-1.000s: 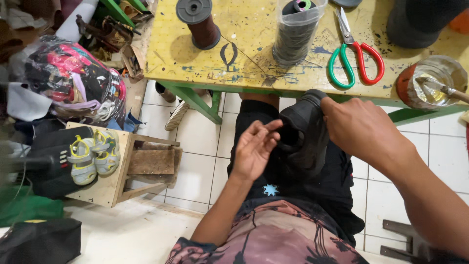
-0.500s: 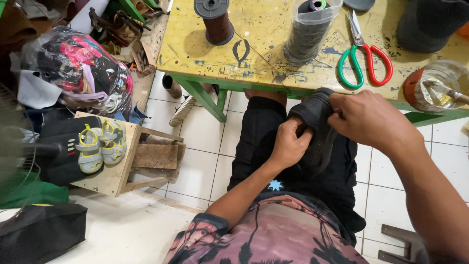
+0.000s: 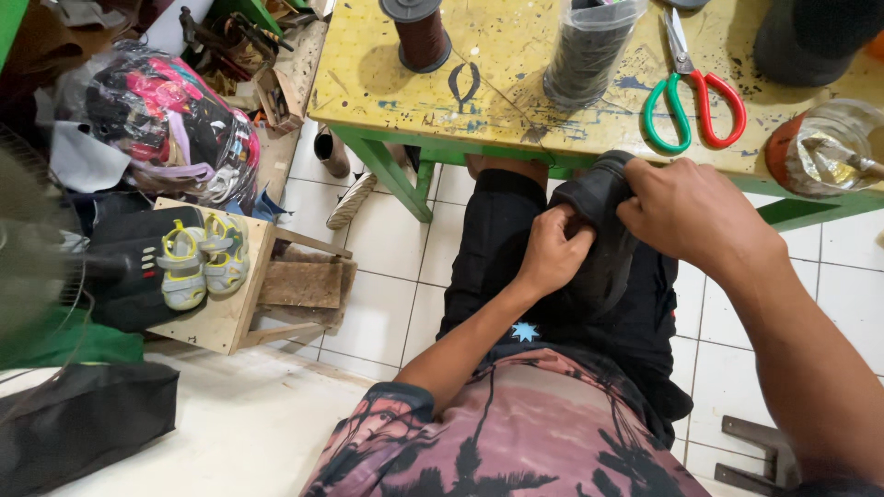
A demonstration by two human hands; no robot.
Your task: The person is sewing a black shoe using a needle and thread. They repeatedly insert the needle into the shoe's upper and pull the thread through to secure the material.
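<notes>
Hands met over a dark shoe (image 3: 603, 216), which sat on the person's lap just below the near edge of the yellow worktable (image 3: 516, 83), close enough to the body to be braced against the black shorts (image 3: 497, 267). The left hand (image 3: 552, 253) had its fingers curled and pressed together, pinching the dark material at the shoe's upper end, apparently to steady it. The right hand (image 3: 691, 216) came in from the other side, fingers folded over the top of the shoe and pressed into it; whether the thumb pinched anything underneath I could not tell, since the hand's back hid it.

On the worktable, within easy reach, lay red-and-green-handled scissors (image 3: 695, 97), a spool of brown thread (image 3: 419, 32) standing upright, and a dark wrapped roll (image 3: 589, 46) between them. A glass jar (image 3: 829, 147) stood at the table's right end. Left of the table, well apart on the tiled floor, a low wooden stool (image 3: 230, 304) carried a pair of small yellow-grey sandals (image 3: 198, 258), beside a clear bag of colourful footwear (image 3: 166, 120).
</notes>
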